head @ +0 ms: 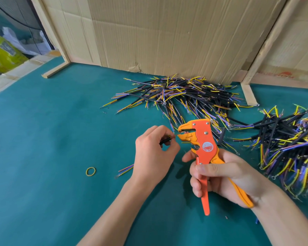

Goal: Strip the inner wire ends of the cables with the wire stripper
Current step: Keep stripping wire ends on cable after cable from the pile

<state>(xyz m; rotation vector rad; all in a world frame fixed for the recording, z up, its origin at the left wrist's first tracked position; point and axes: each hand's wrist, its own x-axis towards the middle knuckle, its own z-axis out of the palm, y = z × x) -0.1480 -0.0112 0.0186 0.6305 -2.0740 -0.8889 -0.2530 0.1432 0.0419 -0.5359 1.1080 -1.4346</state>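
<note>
Wire stripper (205, 139), an orange and yellow plastic tool with long handles, stands almost upright in the right hand (226, 176), whose fingers are curled around both handles. The left hand (153, 153) pinches a short black cable (164, 140) between thumb and fingers, and one thin inner wire end reaches to the yellow jaws of the tool, which stand a little apart.

To do this step well, I think the person should push only one inner wire between the jaws, straight and not too deep, so that only a short end of insulation comes off. The left hand should hold the cable firmly, close to the jaws, because the thin wire bends easily. Then the handles should be pressed in one even squeeze.

The cable is just to the left of the tool head, above the teal cloth worktop (52, 139). The tool is between the two hands, with its head close to the left fingertips. Behind the hands lies a large pile of black cables with yellow and purple wires (181, 96), and a second pile (290, 144) lies to the right. A yellow rubber band (90, 171) rests on the worktop to the left.
</note>
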